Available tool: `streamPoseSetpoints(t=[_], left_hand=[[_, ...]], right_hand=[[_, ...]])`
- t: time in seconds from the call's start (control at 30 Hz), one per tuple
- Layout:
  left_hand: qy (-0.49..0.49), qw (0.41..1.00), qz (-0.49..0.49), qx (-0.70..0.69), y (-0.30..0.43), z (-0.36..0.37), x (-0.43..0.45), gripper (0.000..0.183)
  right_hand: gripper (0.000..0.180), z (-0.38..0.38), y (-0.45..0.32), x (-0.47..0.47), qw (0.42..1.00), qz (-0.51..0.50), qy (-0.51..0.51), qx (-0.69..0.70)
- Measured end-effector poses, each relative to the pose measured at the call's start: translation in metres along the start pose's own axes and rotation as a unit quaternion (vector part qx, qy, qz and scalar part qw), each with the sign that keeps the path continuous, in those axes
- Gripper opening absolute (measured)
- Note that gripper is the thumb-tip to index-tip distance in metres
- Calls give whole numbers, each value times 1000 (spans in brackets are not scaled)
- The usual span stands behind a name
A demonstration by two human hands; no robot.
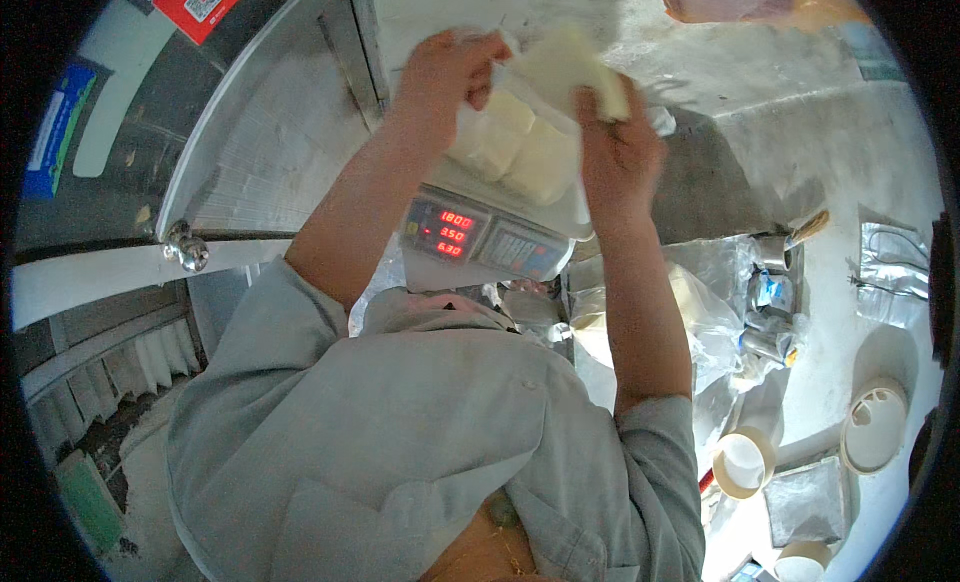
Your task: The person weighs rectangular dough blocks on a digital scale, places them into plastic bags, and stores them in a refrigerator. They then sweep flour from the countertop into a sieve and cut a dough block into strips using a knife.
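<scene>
My right hand grips a pale yellow slab of food, possibly tofu, blurred and tilted above the scale. Opposite it, my left hand has its fingers curled on the rim of a clear plastic bag. Inside the bag, several pale blocks of the same food rest on the pan of a digital weighing scale. Red digits glow on the scale's display, left of its keypad. Some of the bag's edge is hidden behind the slab and my hands.
On the left stands a glass-paned door or window frame with a round metal knob. Clear plastic bags, a brush in a metal cup and a tape-like ring lie at right. An orange-edged package is at the top.
</scene>
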State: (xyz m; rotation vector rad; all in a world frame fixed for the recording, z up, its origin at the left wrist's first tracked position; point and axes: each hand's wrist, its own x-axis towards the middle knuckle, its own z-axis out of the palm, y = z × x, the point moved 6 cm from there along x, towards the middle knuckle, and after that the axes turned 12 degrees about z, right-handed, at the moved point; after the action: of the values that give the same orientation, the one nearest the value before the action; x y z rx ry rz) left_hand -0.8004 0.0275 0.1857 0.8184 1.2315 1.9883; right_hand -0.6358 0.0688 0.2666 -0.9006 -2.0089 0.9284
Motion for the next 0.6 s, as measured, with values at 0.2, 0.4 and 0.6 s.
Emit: streamPoseSetpoints(t=[0.2, 0.4, 0.6], left_hand=[[-112, 992, 15, -57, 33, 20, -14, 24], [-113, 993, -26, 11, 38, 12, -26, 18], [-151, 985, -33, 75, 37, 13, -36, 28]], right_hand=[[24, 31, 197, 22, 834, 38, -240, -496], [32, 5, 125, 7, 875, 197, -219, -384], [37, -5, 159, -7, 877, 303, -242, -284]])
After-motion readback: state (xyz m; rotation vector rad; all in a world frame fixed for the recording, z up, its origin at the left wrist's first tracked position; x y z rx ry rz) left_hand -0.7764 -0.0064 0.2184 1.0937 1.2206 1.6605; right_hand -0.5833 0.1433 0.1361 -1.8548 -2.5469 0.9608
